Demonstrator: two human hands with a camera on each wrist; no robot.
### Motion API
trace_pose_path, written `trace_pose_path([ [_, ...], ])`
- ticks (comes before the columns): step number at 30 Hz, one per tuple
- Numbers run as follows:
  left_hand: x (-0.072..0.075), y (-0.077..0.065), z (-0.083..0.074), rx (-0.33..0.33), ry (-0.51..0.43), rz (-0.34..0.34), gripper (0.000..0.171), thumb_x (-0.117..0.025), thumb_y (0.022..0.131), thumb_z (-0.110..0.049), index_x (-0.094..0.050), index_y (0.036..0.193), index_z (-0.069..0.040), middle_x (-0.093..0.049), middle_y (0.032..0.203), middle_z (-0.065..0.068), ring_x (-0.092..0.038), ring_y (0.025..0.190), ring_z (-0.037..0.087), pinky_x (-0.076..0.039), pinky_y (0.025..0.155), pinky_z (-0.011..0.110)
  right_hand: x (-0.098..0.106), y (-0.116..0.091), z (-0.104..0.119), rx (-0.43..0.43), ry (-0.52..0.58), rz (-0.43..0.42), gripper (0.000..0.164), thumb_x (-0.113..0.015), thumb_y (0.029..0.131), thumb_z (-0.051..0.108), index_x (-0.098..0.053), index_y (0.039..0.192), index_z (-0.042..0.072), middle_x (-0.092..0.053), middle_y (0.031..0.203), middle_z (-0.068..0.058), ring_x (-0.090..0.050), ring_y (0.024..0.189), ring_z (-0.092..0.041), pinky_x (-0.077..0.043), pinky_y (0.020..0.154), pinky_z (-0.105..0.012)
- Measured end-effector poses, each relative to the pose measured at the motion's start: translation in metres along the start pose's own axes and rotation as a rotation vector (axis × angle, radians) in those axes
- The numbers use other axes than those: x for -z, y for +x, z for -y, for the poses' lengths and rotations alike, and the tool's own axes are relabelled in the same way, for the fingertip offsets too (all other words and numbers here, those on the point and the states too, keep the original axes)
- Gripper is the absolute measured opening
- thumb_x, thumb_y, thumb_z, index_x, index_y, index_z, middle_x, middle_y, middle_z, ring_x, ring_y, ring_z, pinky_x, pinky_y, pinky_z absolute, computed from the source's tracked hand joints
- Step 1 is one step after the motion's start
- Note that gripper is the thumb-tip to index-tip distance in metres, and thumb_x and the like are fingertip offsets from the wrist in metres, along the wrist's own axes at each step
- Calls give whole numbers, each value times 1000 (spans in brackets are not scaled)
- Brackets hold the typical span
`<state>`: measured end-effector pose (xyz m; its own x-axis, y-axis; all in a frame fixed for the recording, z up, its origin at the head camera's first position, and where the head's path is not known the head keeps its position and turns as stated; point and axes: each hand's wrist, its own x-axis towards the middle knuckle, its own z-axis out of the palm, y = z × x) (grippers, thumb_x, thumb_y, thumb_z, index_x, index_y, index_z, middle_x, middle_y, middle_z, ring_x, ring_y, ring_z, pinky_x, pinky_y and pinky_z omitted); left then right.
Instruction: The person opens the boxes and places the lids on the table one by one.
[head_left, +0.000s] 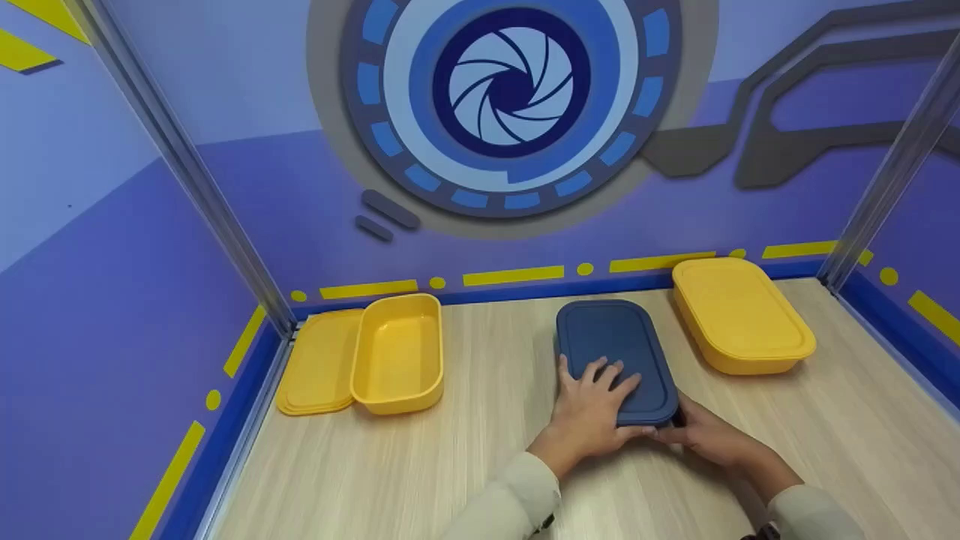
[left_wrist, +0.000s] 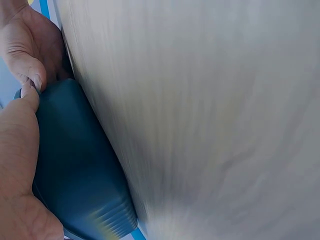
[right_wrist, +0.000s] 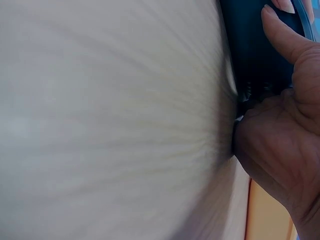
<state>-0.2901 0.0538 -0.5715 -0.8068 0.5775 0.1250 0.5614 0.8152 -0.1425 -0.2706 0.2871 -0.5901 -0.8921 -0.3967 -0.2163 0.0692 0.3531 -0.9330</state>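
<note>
A dark blue food container (head_left: pixel 611 330) with its lid on stands on the table in front of me. My left hand (head_left: pixel 589 412) lies on the lid with its fingers spread, and its thumb reaches the near rim. At the near right corner, my right hand (head_left: pixel 716 435) grips the container, thumb along the front wall and fingers round the side. Those fingers are mostly hidden in the head view. The left wrist view shows both thumbs meeting at the rim above the blue wall (left_wrist: pixel 75 150). In the right wrist view, the right thumb (right_wrist: pixel 285 37) lies against the blue wall.
A lidded yellow container (head_left: pixel 739 307) stands at the back right. On the left is an uncovered yellow container (head_left: pixel 397 352), with a yellow lid (head_left: pixel 319 364) beside it. Printed walls (head_left: pixel 510 247) and metal posts (head_left: pixel 187 172) border the wooden table (head_left: pixel 495 360).
</note>
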Motion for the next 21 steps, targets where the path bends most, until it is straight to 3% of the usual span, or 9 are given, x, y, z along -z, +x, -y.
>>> trace_pose_path([
  [21,1,1,-1,-6,14,13,87,-15,94,-93,-25,167,-48,-34,175,-12,-34,163,18,-30,123,75,2,2,-1,-1,-47,-20,114,-78,95,24,4,173,13,8,181,-18,11,168,-44,6,130,-69],
])
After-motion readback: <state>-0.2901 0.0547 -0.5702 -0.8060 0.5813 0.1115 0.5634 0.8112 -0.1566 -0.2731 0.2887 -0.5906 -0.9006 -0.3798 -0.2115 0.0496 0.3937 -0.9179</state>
